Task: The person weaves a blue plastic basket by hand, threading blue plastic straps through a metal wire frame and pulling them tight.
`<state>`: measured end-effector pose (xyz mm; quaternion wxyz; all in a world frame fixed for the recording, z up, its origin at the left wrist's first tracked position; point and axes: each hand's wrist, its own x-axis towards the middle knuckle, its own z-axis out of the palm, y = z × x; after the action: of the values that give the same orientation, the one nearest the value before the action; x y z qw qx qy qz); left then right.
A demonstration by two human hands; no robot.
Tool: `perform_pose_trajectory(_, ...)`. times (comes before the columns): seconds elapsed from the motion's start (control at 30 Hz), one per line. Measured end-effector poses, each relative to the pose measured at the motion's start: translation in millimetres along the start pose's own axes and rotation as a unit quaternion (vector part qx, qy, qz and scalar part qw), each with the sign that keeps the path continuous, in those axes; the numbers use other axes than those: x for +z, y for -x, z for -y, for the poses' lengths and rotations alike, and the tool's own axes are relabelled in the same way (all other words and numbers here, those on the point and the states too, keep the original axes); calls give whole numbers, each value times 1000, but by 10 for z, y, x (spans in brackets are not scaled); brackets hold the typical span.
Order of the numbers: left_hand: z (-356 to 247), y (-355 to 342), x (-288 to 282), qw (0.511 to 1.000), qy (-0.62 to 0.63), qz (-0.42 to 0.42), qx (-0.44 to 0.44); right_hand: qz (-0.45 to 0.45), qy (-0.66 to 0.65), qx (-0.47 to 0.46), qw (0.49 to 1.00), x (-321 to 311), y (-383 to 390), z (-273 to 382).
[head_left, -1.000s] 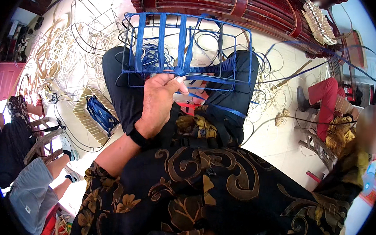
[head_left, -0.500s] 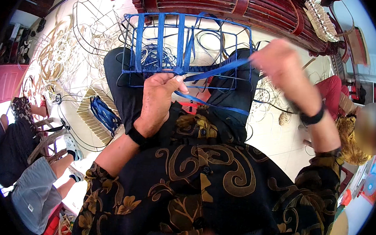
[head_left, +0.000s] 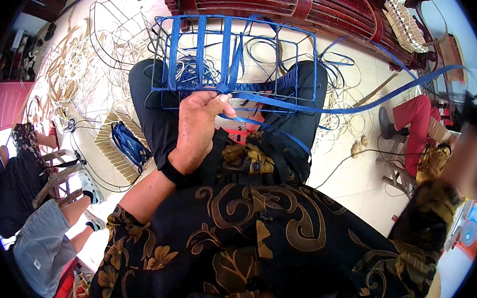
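Observation:
A blue wire frame (head_left: 315, 72), shaped like an open box, rests across my knees, with flat blue strips wound around several of its bars. My left hand (head_left: 199, 119) is closed at the near edge of the frame, thumb and fingers pinching a blue strip (head_left: 328, 109) beside a wrapped bar. From that pinch the strip runs in a long curve to the far right. A shorter blue strip end (head_left: 283, 131) trails below the left hand. My right forearm (head_left: 463, 163) reaches out to the right rim, where the hand is dark and blurred and its fingers cannot be made out.
A woven beige tray (head_left: 105, 141) holding a blue strip bundle (head_left: 129, 145) lies on the floor at left. Tangled pale strips (head_left: 72, 57) spread beyond it. A dark red slatted bench (head_left: 247, 2) stands ahead. People sit nearby, one in grey shorts (head_left: 44, 249), another in red trousers (head_left: 412, 124).
My right arm has swung far out to the right, drawing the blue strip out long over the frame. My left hand keeps its pinch in nearly the same place.

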<state>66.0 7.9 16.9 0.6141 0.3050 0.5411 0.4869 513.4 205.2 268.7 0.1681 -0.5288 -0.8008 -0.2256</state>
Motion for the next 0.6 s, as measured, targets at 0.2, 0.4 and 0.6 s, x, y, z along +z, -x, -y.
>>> perform_pose_trajectory(0.2,-3,5,-3,1000,1,3,22,199,-230,-280,910,795,836,2432)
perform_pose_trajectory(0.4,-31,-4,6,999,11,26,21,70,-220,-335,914,1013,1080,2616)
perform_pose_trajectory(0.6,42,28,-57,999,32,1,23,129,-352,-202,905,735,449,1687)
